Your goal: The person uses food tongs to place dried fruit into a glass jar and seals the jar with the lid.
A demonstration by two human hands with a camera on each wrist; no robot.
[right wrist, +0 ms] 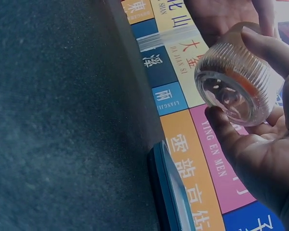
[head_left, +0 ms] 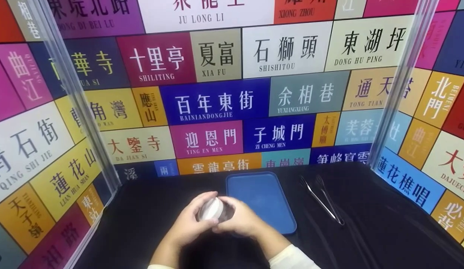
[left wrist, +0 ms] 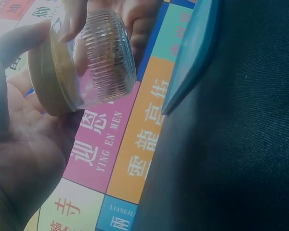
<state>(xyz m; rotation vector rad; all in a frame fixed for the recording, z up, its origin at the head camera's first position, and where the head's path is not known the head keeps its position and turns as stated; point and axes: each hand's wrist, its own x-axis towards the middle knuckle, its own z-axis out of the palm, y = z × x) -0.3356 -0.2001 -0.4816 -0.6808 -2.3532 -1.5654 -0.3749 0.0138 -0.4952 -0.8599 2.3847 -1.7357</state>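
Observation:
A clear, ribbed jar (left wrist: 108,57) is held in the air between both hands, above the near left part of the blue tray. In the head view its pale round lid (head_left: 213,209) faces up and is tilted. My left hand (head_left: 192,220) grips the lid, fingers and thumb curled round its rim. My right hand (head_left: 243,220) holds the jar body; in the right wrist view the thumb and fingers (right wrist: 221,127) wrap the ribbed side near the base. Something brownish-orange shows through the wall, too unclear to name.
A blue rectangular tray (head_left: 260,198) lies on the black cloth (head_left: 142,224), partly behind my right hand. Metal tongs (head_left: 325,203) lie to its right, spread apart. Walls of coloured sign panels (head_left: 213,99) and clear upright posts (head_left: 80,101) enclose the table.

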